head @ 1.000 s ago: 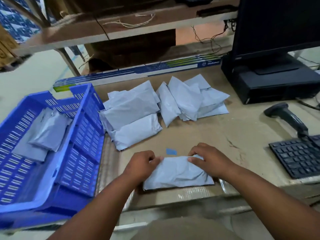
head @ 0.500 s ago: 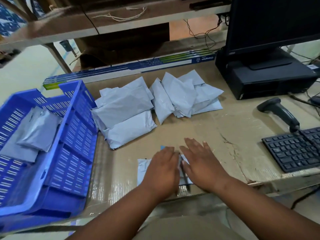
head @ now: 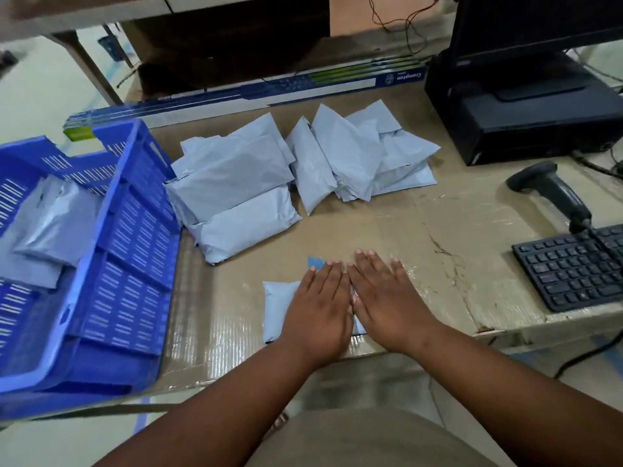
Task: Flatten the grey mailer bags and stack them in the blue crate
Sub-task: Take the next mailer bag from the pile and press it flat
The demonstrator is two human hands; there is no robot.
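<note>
A grey mailer bag [head: 277,310] lies near the front edge of the cardboard-covered table [head: 438,251]. My left hand [head: 318,310] and my right hand [head: 387,298] press flat on it side by side, fingers straight; only its left end shows. Two heaps of grey mailer bags lie further back, one at the left [head: 232,187] and one at the right [head: 360,160]. The blue crate [head: 135,237] stands at the table's left with flattened grey bags [head: 50,230] inside.
A black keyboard [head: 573,267] and a barcode scanner [head: 553,193] sit at the right. A monitor on a black base [head: 526,119] stands at the back right. A long flat carton [head: 269,92] lies along the back under a shelf.
One second ago both hands held the bag's ends with curled fingers. They have since moved together onto its middle and right part and flattened out on it.
</note>
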